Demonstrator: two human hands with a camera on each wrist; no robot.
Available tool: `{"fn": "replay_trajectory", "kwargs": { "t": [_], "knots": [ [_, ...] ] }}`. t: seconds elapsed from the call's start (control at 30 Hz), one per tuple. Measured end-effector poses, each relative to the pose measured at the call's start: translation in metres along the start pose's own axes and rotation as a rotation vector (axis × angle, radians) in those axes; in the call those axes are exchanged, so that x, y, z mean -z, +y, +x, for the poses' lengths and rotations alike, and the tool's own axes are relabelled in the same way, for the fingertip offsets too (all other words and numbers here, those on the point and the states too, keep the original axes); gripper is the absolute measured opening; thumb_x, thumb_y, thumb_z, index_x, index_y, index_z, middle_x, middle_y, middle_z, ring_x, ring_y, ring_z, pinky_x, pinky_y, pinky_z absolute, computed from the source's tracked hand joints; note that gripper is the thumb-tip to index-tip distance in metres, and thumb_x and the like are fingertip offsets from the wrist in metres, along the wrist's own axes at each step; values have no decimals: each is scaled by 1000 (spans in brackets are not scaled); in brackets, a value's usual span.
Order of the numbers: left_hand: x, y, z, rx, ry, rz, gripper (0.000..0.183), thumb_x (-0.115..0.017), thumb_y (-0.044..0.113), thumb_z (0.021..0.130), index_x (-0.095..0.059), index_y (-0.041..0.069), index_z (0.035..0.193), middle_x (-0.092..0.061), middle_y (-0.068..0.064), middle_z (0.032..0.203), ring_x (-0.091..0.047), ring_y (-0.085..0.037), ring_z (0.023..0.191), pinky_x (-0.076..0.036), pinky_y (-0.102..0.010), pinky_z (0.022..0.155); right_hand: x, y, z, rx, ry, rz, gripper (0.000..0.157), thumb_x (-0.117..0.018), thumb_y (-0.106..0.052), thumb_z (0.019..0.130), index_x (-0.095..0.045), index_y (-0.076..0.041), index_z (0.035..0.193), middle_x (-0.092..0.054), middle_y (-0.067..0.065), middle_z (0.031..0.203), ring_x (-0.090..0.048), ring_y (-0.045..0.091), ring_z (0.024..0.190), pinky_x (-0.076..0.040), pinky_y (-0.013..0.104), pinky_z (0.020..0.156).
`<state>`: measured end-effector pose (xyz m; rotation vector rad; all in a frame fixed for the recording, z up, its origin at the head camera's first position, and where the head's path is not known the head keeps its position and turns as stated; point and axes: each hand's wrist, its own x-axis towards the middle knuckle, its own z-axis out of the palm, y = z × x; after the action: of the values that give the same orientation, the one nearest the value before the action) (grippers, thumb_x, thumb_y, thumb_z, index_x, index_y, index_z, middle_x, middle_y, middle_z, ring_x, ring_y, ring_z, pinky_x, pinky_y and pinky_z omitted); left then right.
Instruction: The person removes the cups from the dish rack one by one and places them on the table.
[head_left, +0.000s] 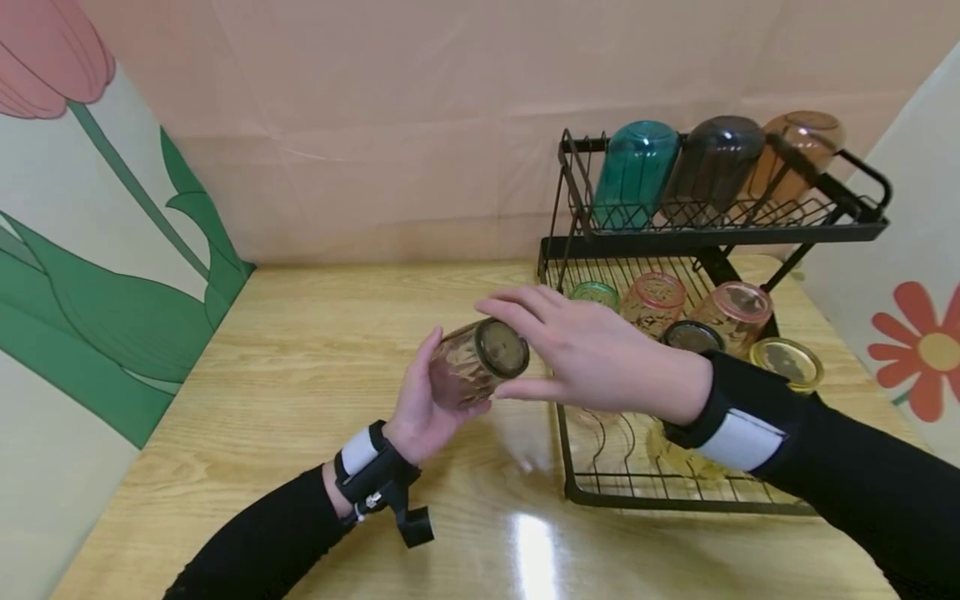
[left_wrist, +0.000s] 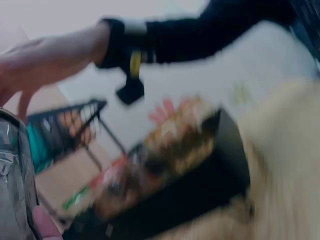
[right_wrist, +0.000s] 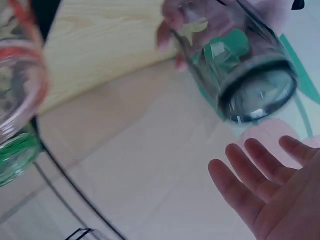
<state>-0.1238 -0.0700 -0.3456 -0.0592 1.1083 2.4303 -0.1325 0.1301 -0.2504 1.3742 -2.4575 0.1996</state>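
Observation:
My left hand (head_left: 435, 408) grips a smoky grey drinking glass (head_left: 472, 362), fingers and thumb around its side, above the table. The glass is tilted, its thick dark base facing up and to the right. My right hand (head_left: 592, 350) is beside that base, thumb and fingers spread apart. In the right wrist view, the right fingers (right_wrist: 250, 175) stand a little away from the glass (right_wrist: 245, 75). The left wrist view has part of the glass (left_wrist: 12, 175) at its left edge, with the right hand (left_wrist: 50, 65) above it.
A black two-tier dish rack (head_left: 570, 467) stands at right. Its upper shelf bears a teal glass (head_left: 637, 175), a dark grey glass (head_left: 712, 167) and an amber glass (head_left: 802, 158), upside down. Several tinted glasses, including a pink one (head_left: 652, 304), fill the lower tier, partly behind my right arm.

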Motion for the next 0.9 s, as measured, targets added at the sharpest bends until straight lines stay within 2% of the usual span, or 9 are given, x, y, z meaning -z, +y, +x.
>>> {"fn": "replay_trajectory", "kwargs": {
  "t": [0.17, 0.27, 0.37, 0.5, 0.63, 0.7, 0.77, 0.9],
  "knots": [
    [31, 24, 0, -74, 138, 175, 48, -45, 56, 87, -50, 18, 117, -58, -9, 111, -54, -26, 100, -39, -44, 86, -4, 9, -16, -54, -79, -17, 74, -41, -63, 85, -30, -14, 140, -40, 8, 132, -48, 20, 105, -46, 29, 59],
    [48, 40, 1, -132, 167, 329, 51, -43, 54, 90, -43, 19, 127, -51, -10, 117, -52, -28, 101, -40, -44, 84, -9, 14, -26, -81, -139, -17, 72, -41, -62, 86, -31, -14, 140, -40, 9, 133, -48, 20, 106, -44, 26, 56],
    [65, 57, 5, -226, 190, 618, 54, -44, 52, 90, -39, 18, 132, -46, -10, 121, -48, -27, 104, -39, -38, 85, -14, 18, -35, -96, -167, -23, 71, -40, -61, 87, -32, -15, 139, -39, 10, 134, -48, 19, 103, -43, 24, 55],
    [90, 82, 15, -389, 252, 1103, 53, -51, 49, 87, -44, 17, 129, -46, -7, 123, -43, -23, 108, -37, -37, 86, -17, 22, -45, -104, -172, -45, 71, -39, -62, 87, -33, -15, 139, -38, 9, 135, -47, 19, 106, -46, 30, 61],
    [110, 106, 22, -506, 283, 1618, 57, -55, 51, 84, -45, 18, 130, -45, -11, 124, -44, -28, 110, -40, -44, 84, -16, 25, -54, -120, -173, -58, 70, -42, -61, 86, -33, -15, 139, -37, 8, 136, -43, 21, 115, -47, 38, 76],
    [116, 116, 24, -542, 297, 1828, 59, -56, 52, 83, -45, 18, 130, -44, -14, 124, -45, -31, 108, -43, -47, 79, -15, 26, -59, -134, -171, -63, 70, -43, -61, 86, -33, -15, 139, -36, 8, 137, -42, 22, 117, -46, 40, 80],
    [120, 126, 25, -560, 305, 1978, 60, -57, 52, 82, -46, 18, 129, -44, -18, 123, -44, -35, 107, -44, -49, 73, -14, 28, -64, -148, -170, -61, 70, -44, -60, 86, -32, -16, 139, -36, 8, 137, -41, 22, 118, -45, 41, 81],
    [124, 140, 31, -544, 303, 2110, 60, -58, 50, 82, -47, 14, 129, -43, -19, 120, -42, -37, 105, -45, -50, 70, -15, 32, -72, -178, -175, -55, 69, -43, -61, 86, -33, -17, 139, -36, 7, 138, -41, 23, 118, -44, 43, 83]
  ]
}}
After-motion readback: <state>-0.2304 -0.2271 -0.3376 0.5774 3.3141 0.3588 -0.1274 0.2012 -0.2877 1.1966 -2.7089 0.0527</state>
